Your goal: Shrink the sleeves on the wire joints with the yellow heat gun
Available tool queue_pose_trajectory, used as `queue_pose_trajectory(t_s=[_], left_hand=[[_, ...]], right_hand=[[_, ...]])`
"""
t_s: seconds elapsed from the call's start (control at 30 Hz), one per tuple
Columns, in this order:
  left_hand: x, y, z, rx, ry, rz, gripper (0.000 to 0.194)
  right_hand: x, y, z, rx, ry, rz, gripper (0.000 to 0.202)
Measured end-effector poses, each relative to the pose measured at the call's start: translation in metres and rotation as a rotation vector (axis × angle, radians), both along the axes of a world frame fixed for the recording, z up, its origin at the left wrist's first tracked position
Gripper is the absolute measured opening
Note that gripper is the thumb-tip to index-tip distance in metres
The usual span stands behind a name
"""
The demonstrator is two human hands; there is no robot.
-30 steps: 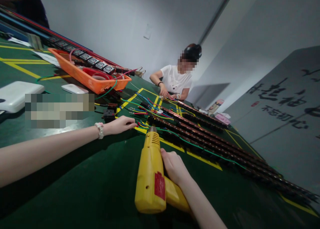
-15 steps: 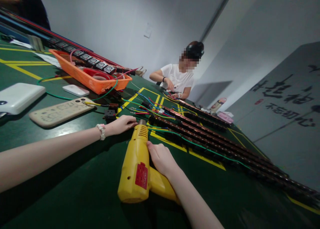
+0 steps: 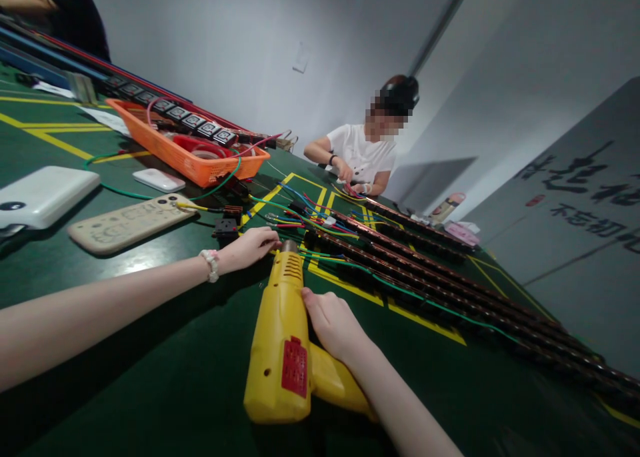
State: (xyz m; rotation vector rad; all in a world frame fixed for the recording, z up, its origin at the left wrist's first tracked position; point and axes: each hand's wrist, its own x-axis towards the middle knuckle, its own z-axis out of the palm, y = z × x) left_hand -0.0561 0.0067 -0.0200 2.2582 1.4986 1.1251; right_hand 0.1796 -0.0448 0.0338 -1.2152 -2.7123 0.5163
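My right hand (image 3: 337, 320) is closed around the handle of a yellow heat gun (image 3: 280, 337), which points away from me with its metal nozzle just beside my left fingertips. My left hand (image 3: 249, 250), with a beaded bracelet at the wrist, has its fingers pinched together at the left of the nozzle. What they hold is too small to make out. Green and yellow wires (image 3: 345, 262) run from behind the nozzle to long dark strips with copper-coloured bars (image 3: 425, 287). Several loose coloured wire ends (image 3: 285, 221) lie just beyond my left hand.
To the left are a phone (image 3: 127, 225), a white box-shaped device (image 3: 47, 197) and a small white object (image 3: 159, 180). A black connector (image 3: 226, 227) sits by my left hand. Behind stands an orange basket (image 3: 200, 170). Across the green table (image 3: 165, 384), a person (image 3: 363, 154) handles wires.
The view has shifted slightly, so most things appear a little further right. Both hands keep nearly the same pose, and the heat gun stays in my right hand.
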Motion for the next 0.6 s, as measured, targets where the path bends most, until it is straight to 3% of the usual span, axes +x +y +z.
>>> queue_pose_trajectory(t_s=[0.17, 0.33, 0.6], left_hand=[[0.0, 0.0, 0.002, -0.01, -0.009, 0.002, 0.03], [-0.002, 0.001, 0.003, -0.102, -0.035, 0.003, 0.032], [0.0, -0.004, 0.008, -0.119, -0.034, -0.012, 0.032]], right_hand=[[0.006, -0.003, -0.001, -0.013, -0.015, 0.015, 0.064], [0.017, 0.0, 0.002, -0.056, -0.003, -0.054, 0.063], [0.066, 0.004, 0.001, -0.066, 0.006, -0.242, 0.06]])
